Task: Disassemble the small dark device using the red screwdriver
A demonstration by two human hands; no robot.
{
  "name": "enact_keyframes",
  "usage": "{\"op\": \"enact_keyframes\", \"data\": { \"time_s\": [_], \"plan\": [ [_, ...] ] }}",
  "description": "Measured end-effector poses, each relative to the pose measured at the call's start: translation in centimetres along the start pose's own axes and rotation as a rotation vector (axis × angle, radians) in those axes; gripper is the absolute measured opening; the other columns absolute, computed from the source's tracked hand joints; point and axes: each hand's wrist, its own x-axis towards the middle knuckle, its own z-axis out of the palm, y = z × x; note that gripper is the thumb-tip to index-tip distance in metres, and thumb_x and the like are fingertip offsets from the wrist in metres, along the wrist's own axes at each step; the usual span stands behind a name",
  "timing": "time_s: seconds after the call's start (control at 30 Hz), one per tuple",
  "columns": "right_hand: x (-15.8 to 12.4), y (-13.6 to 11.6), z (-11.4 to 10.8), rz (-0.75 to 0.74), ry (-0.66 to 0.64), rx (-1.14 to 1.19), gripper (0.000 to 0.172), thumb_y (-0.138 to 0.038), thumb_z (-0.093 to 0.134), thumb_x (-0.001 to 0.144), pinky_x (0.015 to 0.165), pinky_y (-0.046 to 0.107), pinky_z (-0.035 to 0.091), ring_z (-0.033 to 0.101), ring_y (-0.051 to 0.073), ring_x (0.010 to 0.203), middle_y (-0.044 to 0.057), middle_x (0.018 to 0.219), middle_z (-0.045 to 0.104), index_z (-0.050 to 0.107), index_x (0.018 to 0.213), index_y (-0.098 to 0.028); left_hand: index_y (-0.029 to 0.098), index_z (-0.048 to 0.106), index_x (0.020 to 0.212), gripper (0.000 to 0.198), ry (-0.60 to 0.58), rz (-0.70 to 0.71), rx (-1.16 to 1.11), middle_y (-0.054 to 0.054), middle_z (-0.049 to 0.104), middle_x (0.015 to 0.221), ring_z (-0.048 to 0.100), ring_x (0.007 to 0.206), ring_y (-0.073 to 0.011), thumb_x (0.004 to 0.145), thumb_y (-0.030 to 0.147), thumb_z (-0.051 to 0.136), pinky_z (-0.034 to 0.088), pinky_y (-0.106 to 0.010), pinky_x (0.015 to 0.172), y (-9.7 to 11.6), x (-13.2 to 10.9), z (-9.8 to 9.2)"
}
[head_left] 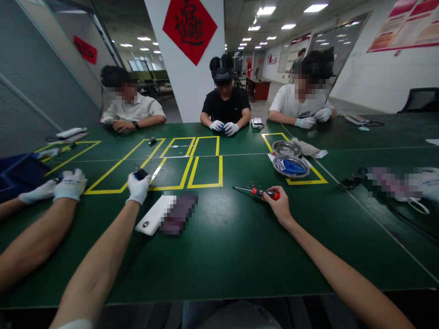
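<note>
My left hand (138,187), in a white glove, is closed on a small black object (140,174) above the yellow tape lines on the green table. My bare right hand (278,201) grips the handle of a red and black screwdriver (265,193), its shaft pointing left over the tabletop. Several tiny screws (255,183) lie scattered just beyond the screwdriver. A white device (156,214) and a dark, blurred-out phone-like slab (179,214) rest side by side between my hands, nearer to the left one.
Metal bowls (291,166), one holding blue items, stand right of the screws. A neighbour's gloved hands (69,183) rest at the left beside a blue bin (20,176). Three people sit across the table (219,256). A black cable (408,219) lies far right.
</note>
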Motion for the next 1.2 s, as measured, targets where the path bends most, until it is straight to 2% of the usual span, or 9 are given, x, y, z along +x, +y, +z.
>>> {"op": "enact_keyframes", "data": {
  "time_s": [0.13,0.3,0.5,0.57,0.63,0.73,0.8,1.03,1.2],
  "plan": [
    [-0.2,-0.6,0.0,-0.080,-0.059,-0.142,0.028,-0.038,0.069,0.073,0.078,0.039,0.052,0.060,0.021,0.082,0.005,0.092,0.060,0.055,0.091,-0.020,0.018,0.036,0.069,0.039,0.101,-0.166,0.314,0.004,0.040,0.072,0.051,0.092,-0.0162,0.060,0.008,0.072,0.037,-0.047,0.099,-2.4,2.6,-2.6],
    [-0.9,-1.0,0.8,-0.165,-0.217,-0.266,0.024,-0.028,0.067,0.072,0.077,0.038,0.051,0.059,0.020,0.081,0.004,0.091,0.060,0.057,0.093,-0.021,0.020,0.038,0.081,0.044,0.034,-0.219,0.541,-0.003,0.054,0.094,0.051,0.107,-0.0248,0.060,0.020,0.076,0.039,-0.046,0.096,-4.4,3.9,-2.8],
    [-0.7,-1.9,-0.8,-0.291,-0.438,-0.397,0.031,-0.030,0.062,0.078,0.081,0.039,0.050,0.059,0.022,0.090,0.005,0.102,0.059,0.057,0.108,-0.024,0.013,0.024,0.132,0.077,0.098,0.485,0.565,-0.014,0.033,0.141,0.023,0.136,-0.0248,0.072,0.032,0.068,0.014,-0.046,0.113,-4.0,1.4,-2.5],
    [0.9,-1.5,-3.7,-0.304,-0.290,-0.473,0.029,-0.032,0.058,0.082,0.082,0.040,0.049,0.058,0.023,0.092,0.006,0.103,0.059,0.057,0.109,-0.023,0.014,0.026,0.134,0.073,0.030,0.672,0.524,-0.012,0.034,0.142,0.022,0.136,-0.0238,0.075,0.033,0.065,0.014,-0.045,0.113,-2.8,-0.6,-1.9],
    [3.0,-0.3,-7.9,-0.333,0.074,-0.653,0.029,-0.030,0.056,0.082,0.092,0.046,0.043,0.052,0.028,0.105,0.010,0.111,0.055,0.055,0.109,-0.020,0.015,0.033,0.131,0.062,-0.110,0.764,0.447,-0.010,0.040,0.137,0.030,0.132,-0.0244,0.078,0.034,0.061,0.023,-0.045,0.110,-1.0,-3.1,-1.1],
    [5.9,2.4,-14.8,-0.231,0.569,-0.907,0.045,-0.027,0.058,0.076,0.099,0.050,0.033,0.040,0.034,0.119,0.018,0.123,0.045,0.048,0.118,-0.013,0.016,0.045,0.124,0.043,-0.480,0.867,0.334,-0.010,0.053,0.125,0.049,0.117,-0.0231,0.085,0.032,0.052,0.038,-0.041,0.102,2.1,-7.4,0.2],
    [7.0,4.3,-18.3,-0.095,0.729,-0.970,0.055,-0.030,0.063,0.071,0.097,0.049,0.034,0.040,0.036,0.117,0.020,0.124,0.044,0.045,0.120,-0.012,0.018,0.049,0.122,0.039,-0.682,0.969,0.298,-0.009,0.055,0.124,0.049,0.118,-0.0227,0.086,0.032,0.051,0.037,-0.041,0.103,4.2,-10.5,0.8],
    [8.9,7.4,-22.0,0.259,0.786,-0.971,0.051,-0.041,0.066,0.070,0.082,0.049,0.042,0.049,0.036,0.107,0.021,0.115,0.052,0.051,0.114,-0.019,0.022,0.048,0.127,0.039,-1.088,1.057,0.177,-0.008,0.055,0.126,0.050,0.118,-0.0209,0.088,0.029,0.049,0.040,-0.040,0.103,7.0,-20.6,2.6],
    [9.4,7.0,-22.3,0.391,0.703,-1.005,0.051,-0.043,0.066,0.069,0.076,0.047,0.042,0.052,0.036,0.103,0.022,0.111,0.056,0.056,0.112,-0.017,0.022,0.050,0.125,0.037,-1.190,1.053,0.111,-0.007,0.055,0.126,0.051,0.117,-0.0200,0.088,0.028,0.049,0.040,-0.038,0.102,6.1,-23.6,3.4]
  ]
}}
